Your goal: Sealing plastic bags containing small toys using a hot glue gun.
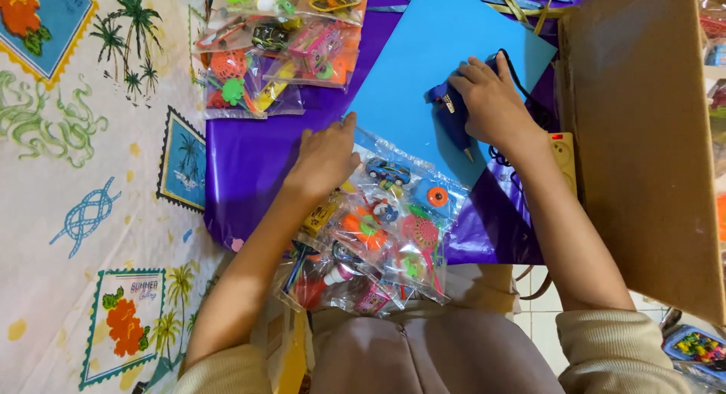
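Observation:
My right hand [491, 99] grips a blue glue gun [451, 110], its nozzle pointing down toward me, over a light blue sheet of card [423, 61]. A black cord runs from the gun to the right. My left hand [327, 156] rests palm down on the purple sheet [249, 156] at the card's lower left corner, fingers together, touching the top of a pile of clear toy packets [378, 228]. The packets hold small colourful plastic toys, among them a blue car and an orange wheel.
More clear toy packets [280, 46] lie at the far edge of the purple sheet. A large cardboard box [643, 137] stands at the right, a yellow power strip [563, 156] beside it. A patterned mat [91, 175] covers the floor to the left.

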